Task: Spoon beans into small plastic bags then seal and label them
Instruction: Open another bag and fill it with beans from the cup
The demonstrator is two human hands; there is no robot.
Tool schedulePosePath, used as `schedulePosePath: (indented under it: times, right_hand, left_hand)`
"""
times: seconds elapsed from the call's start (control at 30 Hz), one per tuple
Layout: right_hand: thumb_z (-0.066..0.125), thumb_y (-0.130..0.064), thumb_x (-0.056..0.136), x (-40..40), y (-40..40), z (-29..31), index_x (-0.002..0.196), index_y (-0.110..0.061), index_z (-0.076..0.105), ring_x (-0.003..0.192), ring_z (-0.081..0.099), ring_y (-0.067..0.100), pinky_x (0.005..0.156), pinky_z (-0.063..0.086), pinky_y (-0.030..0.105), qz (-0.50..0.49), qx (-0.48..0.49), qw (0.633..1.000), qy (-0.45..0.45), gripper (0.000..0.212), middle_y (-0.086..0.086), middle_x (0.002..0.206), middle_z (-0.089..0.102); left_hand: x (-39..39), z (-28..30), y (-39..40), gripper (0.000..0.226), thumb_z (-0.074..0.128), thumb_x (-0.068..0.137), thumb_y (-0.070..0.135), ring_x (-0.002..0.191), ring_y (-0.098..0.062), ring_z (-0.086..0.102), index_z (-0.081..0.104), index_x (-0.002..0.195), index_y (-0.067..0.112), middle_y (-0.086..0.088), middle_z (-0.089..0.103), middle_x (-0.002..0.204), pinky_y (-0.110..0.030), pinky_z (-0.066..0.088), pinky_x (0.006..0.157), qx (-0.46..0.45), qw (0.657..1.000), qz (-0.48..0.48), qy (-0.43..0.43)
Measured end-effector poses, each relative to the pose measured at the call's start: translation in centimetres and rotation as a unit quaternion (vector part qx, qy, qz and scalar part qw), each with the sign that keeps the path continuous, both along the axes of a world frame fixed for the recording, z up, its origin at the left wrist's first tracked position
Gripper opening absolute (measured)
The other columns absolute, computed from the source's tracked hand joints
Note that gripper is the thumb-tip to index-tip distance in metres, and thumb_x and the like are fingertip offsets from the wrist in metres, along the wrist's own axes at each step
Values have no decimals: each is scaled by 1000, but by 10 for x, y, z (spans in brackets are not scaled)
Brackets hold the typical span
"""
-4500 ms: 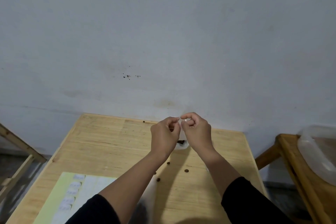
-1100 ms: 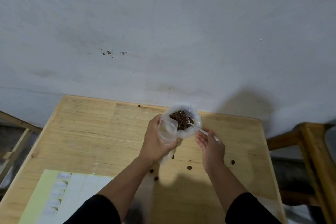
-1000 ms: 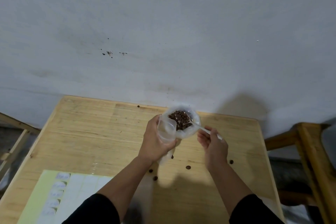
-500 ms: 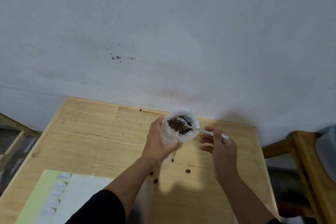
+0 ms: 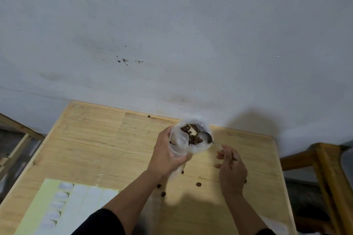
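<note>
Since half a second ago the spoon (image 5: pixel 205 137) has swung: its bowl, which lay level over the beans with a load on it, now sits at the right rim of the big bag of beans (image 5: pixel 193 135) and looks empty or nearly so (the metal shines bare). Our right hand (image 5: pixel 230 170) has dropped lower and nearer to us, so the handle now slants down from the bag to our fingertips. We judge that this scoop has either just been tipped out or slid off, and that another dip into the beans is called for before the small bag is full.

Our left hand (image 5: pixel 168 155) is curled around the small clear bag (image 5: pixel 178 144), holding its mouth open right against the left side of the big bag. How many beans it holds we cannot tell; the plastic is blurred. The right hand pinches the thin end of the spoon handle between thumb and fingertips, with the other fingers loosely spread.

So the beans lie just beyond the left hand's fingers, touching the small bag's edge, and a spoon's length from the right hand's fingertips. Several loose beans (image 5: pixel 198 184) lie scattered on the wooden table (image 5: pixel 107 139) below our wrists, a sign that spills are easy here. The label sheet (image 5: pixel 63 208) waits at the near left corner, untouched.
</note>
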State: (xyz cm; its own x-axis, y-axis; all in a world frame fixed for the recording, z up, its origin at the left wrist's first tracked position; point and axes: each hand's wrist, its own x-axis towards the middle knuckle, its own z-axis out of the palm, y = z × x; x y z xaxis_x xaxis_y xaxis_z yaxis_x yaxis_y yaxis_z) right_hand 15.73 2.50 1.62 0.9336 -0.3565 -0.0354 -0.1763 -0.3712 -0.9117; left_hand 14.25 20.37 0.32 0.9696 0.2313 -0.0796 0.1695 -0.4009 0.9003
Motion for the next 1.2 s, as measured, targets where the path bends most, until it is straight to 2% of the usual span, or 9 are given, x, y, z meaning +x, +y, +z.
schedulePosePath:
  times: [0.07,0.13,0.23,0.4,0.53,0.67,0.87,1.07,1.2]
  right_hand:
    - [42,-17,98,-3,6,-10,102,-13,65,63,67,16,49,48,10,-17,46,998,27,24,5,79,68]
    - [43,-16,98,-5,14,-15,99,-17,65,75,68,25,54,54,21,-37,130,989,55,22,8,82,69]
    - [46,-15,97,-4,26,-13,94,-19,64,80,69,22,55,55,22,-41,237,964,111,19,8,86,70]
    - [45,-15,98,6,30,-4,104,-4,61,84,68,21,60,53,24,-49,316,930,182,21,13,92,68]
    - [42,-17,99,9,21,7,106,-2,60,82,67,22,61,51,25,-72,345,921,168,24,18,93,67]
    - [41,-19,99,10,12,24,100,-6,63,72,66,18,51,51,20,-73,347,927,123,25,13,86,68]
    - [39,-17,99,-2,11,55,96,-6,64,62,66,12,44,49,20,-12,322,945,57,27,12,78,68]
    - [41,-15,97,-18,17,65,97,-10,66,69,66,11,48,52,24,79,145,985,-49,26,2,73,69]
    - [41,-16,97,-11,13,50,102,-9,65,62,64,9,48,50,15,35,63,995,-72,26,-1,78,68]
  left_hand:
    - [0,-1,0,92,82,63,43,116,7,33,27,135,30,17,34,127,7,24,86,1,1000,2,4]
    - [1,-2,-1,92,83,62,43,117,6,34,27,135,32,17,35,128,5,26,86,-2,1000,3,9]
    - [2,-1,-1,92,82,62,45,113,11,34,28,135,31,18,35,128,4,26,86,5,1000,2,10]
    - [2,1,-1,94,81,62,47,114,10,33,28,137,27,18,34,128,3,27,86,12,1000,-5,10]
    - [3,1,-1,98,82,61,46,117,5,34,28,140,22,16,34,129,3,26,86,11,1000,-8,16]
    - [3,0,-1,97,83,62,41,118,5,33,28,140,21,15,34,131,4,25,87,-2,1000,-6,20]
    - [3,1,-3,98,83,62,40,119,3,31,27,141,22,16,32,130,-12,26,97,9,1000,-11,16]
    - [3,3,-2,94,84,62,37,113,3,36,28,136,26,17,34,123,1,28,84,8,1000,-10,10]
    - [3,3,-1,97,83,63,39,116,3,33,26,140,23,17,33,127,-5,26,91,6,1000,-12,11]
